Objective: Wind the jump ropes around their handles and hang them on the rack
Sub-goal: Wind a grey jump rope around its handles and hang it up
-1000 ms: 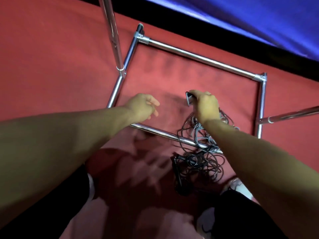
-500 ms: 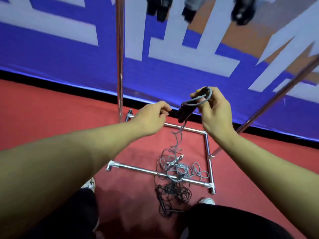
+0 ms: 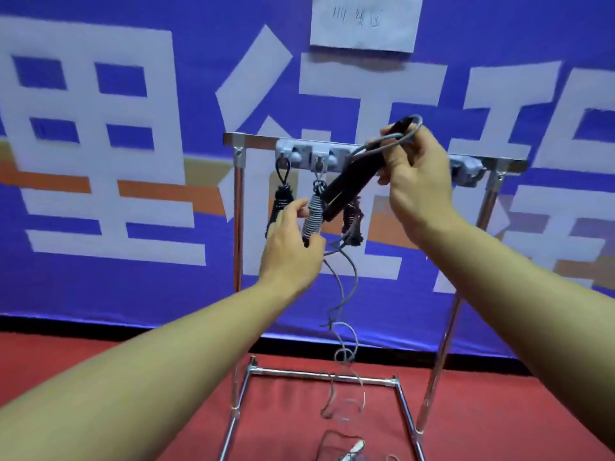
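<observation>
we face a blue banner (image 3: 100, 294) with large white characters, a paper sheet (image 3: 364, 23) taped on it, above red carpet (image 3: 499, 410).

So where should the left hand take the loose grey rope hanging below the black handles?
Probably just under the black handles, where the grey rope hangs in free air. The left hand should come from the left, fingers pinching across it; lower down it kinks and coils toward the floor, giving less control for winding.

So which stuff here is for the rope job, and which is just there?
For the job:
- black handles in right hand
- grey rope by left hand
- rack
- wound ropes already hanging

Just there:
- blue banner
- paper note
- red floor
</observation>
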`<action>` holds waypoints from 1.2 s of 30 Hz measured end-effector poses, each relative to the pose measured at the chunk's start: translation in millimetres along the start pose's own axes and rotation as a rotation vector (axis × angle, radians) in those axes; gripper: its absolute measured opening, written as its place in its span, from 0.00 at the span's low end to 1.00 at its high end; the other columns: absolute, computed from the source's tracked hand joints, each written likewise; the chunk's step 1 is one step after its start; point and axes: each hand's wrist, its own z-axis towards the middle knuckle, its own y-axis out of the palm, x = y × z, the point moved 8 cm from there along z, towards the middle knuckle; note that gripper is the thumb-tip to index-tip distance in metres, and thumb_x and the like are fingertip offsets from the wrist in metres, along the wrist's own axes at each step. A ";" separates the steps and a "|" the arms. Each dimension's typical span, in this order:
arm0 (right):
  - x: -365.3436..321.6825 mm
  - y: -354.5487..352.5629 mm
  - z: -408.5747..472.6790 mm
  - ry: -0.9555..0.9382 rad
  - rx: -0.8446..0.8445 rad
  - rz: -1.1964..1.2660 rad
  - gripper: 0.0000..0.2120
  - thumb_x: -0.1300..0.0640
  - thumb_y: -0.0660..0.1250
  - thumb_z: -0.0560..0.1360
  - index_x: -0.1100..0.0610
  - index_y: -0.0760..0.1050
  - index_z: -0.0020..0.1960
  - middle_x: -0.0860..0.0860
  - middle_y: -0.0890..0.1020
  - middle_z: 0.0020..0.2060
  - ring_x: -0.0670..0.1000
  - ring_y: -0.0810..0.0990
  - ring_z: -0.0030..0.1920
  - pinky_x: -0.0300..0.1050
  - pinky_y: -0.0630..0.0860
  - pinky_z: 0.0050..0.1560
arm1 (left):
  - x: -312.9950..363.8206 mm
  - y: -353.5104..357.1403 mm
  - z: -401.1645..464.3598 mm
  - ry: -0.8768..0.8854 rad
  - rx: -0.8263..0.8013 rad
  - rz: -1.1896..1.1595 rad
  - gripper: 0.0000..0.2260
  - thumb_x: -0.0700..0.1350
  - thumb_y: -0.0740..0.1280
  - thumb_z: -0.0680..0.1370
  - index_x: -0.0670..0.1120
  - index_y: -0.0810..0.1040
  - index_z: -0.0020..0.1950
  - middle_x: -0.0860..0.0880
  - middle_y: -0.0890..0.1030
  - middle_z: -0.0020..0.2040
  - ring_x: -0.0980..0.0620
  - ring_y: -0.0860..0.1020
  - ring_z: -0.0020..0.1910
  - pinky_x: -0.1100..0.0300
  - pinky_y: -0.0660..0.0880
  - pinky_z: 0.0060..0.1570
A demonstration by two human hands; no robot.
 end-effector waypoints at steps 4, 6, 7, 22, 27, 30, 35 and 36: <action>4.4 3.1 -6.4 0.106 -0.045 0.020 0.05 0.64 0.60 0.82 0.58 0.74 0.52 0.49 0.81 0.37 0.42 0.74 0.30 0.38 0.73 0.33 | 16.1 -0.7 -8.7 0.026 0.040 -0.209 0.27 0.46 0.58 0.72 0.54 0.66 0.72 0.54 0.74 0.66 0.49 0.73 0.64 0.48 0.70 0.65; 29.0 6.2 -21.2 0.201 -0.100 0.003 0.05 0.64 0.60 0.82 0.61 0.75 0.53 0.58 0.81 0.38 0.46 0.72 0.29 0.39 0.72 0.31 | 12.4 2.8 -19.8 -0.002 0.049 -0.399 0.26 0.43 0.57 0.72 0.54 0.69 0.70 0.52 0.75 0.67 0.52 0.74 0.66 0.51 0.69 0.67; 45.2 8.1 -32.4 0.261 -0.134 0.006 0.06 0.64 0.60 0.82 0.63 0.75 0.54 0.65 0.80 0.41 0.48 0.71 0.29 0.39 0.71 0.29 | 9.3 7.1 -27.0 -0.024 0.032 -0.495 0.23 0.43 0.57 0.73 0.54 0.71 0.68 0.50 0.76 0.66 0.55 0.74 0.67 0.55 0.69 0.67; 244.9 41.9 -248.6 0.902 -0.384 0.001 0.10 0.66 0.61 0.80 0.58 0.79 0.44 0.50 0.75 0.28 0.47 0.67 0.28 0.39 0.65 0.28 | -175.4 115.1 -180.6 -0.633 -0.190 -0.561 0.15 0.58 0.62 0.75 0.50 0.79 0.52 0.51 0.83 0.41 0.49 0.78 0.39 0.54 0.77 0.37; 308.9 36.7 -319.2 1.053 -0.485 -0.078 0.08 0.67 0.64 0.78 0.59 0.78 0.44 0.46 0.72 0.25 0.46 0.64 0.25 0.39 0.61 0.27 | -231.1 126.2 -237.2 -0.789 -0.268 -0.198 0.16 0.61 0.58 0.78 0.52 0.79 0.48 0.55 0.82 0.41 0.50 0.79 0.46 0.54 0.73 0.46; 332.1 35.9 -324.1 1.061 -0.530 -0.151 0.06 0.71 0.64 0.77 0.64 0.77 0.49 0.50 0.80 0.35 0.40 0.78 0.30 0.34 0.73 0.36 | -244.7 137.9 -239.8 -0.876 -0.451 -0.025 0.21 0.59 0.51 0.83 0.51 0.81 0.48 0.55 0.82 0.42 0.52 0.78 0.44 0.57 0.70 0.43; 352.8 28.7 -288.2 0.602 -0.741 -0.659 0.05 0.57 0.69 0.76 0.47 0.78 0.49 0.45 0.84 0.39 0.51 0.82 0.37 0.46 0.76 0.41 | -293.8 140.2 -227.7 -1.133 -0.336 -0.260 0.15 0.48 0.56 0.83 0.50 0.81 0.45 0.43 0.85 0.47 0.48 0.75 0.28 0.62 0.66 0.25; 353.1 27.4 -287.0 0.551 -0.727 -0.683 0.05 0.56 0.69 0.76 0.47 0.78 0.50 0.45 0.84 0.40 0.51 0.82 0.39 0.46 0.76 0.42 | -293.6 143.3 -234.3 -1.237 -0.372 -0.336 0.12 0.45 0.58 0.83 0.48 0.81 0.48 0.42 0.85 0.47 0.49 0.75 0.26 0.64 0.64 0.23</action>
